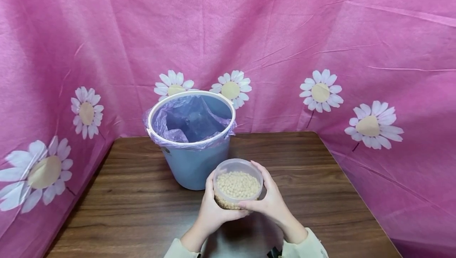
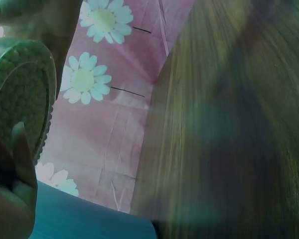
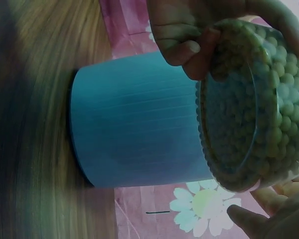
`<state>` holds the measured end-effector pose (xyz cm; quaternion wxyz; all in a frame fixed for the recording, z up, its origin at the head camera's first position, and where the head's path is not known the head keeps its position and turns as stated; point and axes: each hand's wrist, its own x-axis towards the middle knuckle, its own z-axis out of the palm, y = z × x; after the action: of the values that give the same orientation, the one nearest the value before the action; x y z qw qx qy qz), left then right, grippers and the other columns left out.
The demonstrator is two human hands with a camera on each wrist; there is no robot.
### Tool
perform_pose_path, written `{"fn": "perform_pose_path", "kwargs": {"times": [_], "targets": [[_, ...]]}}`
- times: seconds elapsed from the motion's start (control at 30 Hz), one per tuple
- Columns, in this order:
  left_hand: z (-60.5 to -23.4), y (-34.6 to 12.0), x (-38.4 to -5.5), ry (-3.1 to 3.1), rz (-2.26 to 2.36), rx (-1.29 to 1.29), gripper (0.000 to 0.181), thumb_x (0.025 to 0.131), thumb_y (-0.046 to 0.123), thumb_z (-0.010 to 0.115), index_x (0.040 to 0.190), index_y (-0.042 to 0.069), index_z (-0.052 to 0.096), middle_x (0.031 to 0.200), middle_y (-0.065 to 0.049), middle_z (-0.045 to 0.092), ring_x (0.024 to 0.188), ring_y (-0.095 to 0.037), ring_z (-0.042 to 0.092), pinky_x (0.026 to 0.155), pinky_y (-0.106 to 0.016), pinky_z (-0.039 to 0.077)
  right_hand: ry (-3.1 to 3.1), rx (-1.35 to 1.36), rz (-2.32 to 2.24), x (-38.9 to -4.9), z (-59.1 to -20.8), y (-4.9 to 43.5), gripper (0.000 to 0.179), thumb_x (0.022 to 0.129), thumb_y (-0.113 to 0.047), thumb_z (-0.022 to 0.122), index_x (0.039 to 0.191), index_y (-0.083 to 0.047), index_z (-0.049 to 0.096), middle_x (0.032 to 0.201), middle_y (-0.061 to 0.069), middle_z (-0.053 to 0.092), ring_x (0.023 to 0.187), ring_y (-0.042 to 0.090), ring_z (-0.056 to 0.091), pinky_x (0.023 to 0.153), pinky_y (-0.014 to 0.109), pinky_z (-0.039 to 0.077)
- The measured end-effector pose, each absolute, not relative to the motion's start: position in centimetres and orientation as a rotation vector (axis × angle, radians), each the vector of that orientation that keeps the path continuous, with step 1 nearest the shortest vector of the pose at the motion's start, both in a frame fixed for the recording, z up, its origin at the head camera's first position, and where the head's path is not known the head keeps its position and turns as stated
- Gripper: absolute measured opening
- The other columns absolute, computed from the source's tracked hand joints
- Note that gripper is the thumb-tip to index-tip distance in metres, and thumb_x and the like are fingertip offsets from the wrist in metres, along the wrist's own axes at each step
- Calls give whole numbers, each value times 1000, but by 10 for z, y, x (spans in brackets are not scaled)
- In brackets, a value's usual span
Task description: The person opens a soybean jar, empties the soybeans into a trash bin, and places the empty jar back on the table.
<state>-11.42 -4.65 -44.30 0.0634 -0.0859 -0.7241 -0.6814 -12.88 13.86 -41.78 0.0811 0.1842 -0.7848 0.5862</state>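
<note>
A round clear plastic tub (image 1: 238, 184) full of pale dried beans is held between both hands above the table. My left hand (image 1: 211, 212) grips its left side, with fingertips curled under the base in the right wrist view. On the opposite side, my right hand (image 1: 272, 202) holds it, thumb across the near rim. The tub's bean-lined underside (image 3: 231, 117) shows in the right wrist view, lifted off the wood. Just behind and left of it stands a blue bin (image 1: 199, 163) with a white rim. A purple plastic bag (image 1: 174, 134) lines the bin and folds over that rim.
The brown wood-grain table (image 1: 303, 179) extends beneath the bin and the hands. A pink cloth (image 1: 270, 32) printed with white daisies hangs behind and at both sides.
</note>
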Motion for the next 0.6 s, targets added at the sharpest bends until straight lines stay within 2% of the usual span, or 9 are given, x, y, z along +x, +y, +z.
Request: {"fn": "perform_pose_path", "kwargs": {"times": [0.13,0.3,0.43,0.6], "targets": [[-442,-49,-113,-2187,-2070,-301,120,48,14,99,148,23,32,144,-3,48,126,-19,49,107,-29,39,-2309,595,1826,-129,-417,141,98,63,-8,90,148,-12,40,139,18,55,119,9,55,101,19,40],[-442,-50,-111,-2211,-2067,-316,122,48,16,99,148,29,30,145,0,47,127,-16,49,108,-27,39,-2246,554,1986,-130,-414,142,86,74,-12,83,148,-3,39,137,25,55,115,5,57,98,19,42],[-442,-50,-109,-2212,-2034,-355,124,48,18,100,149,30,29,148,3,45,130,-15,48,110,-23,37,-2135,486,2133,-132,-412,144,81,79,-8,76,148,4,34,140,15,53,114,5,57,95,18,46],[-443,-53,-105,-2185,-1998,-363,125,48,18,100,150,29,29,151,1,44,135,-17,46,111,-21,34,-2035,392,2187,-135,-410,154,77,82,0,68,148,8,29,133,3,56,110,6,60,91,17,49]]}}
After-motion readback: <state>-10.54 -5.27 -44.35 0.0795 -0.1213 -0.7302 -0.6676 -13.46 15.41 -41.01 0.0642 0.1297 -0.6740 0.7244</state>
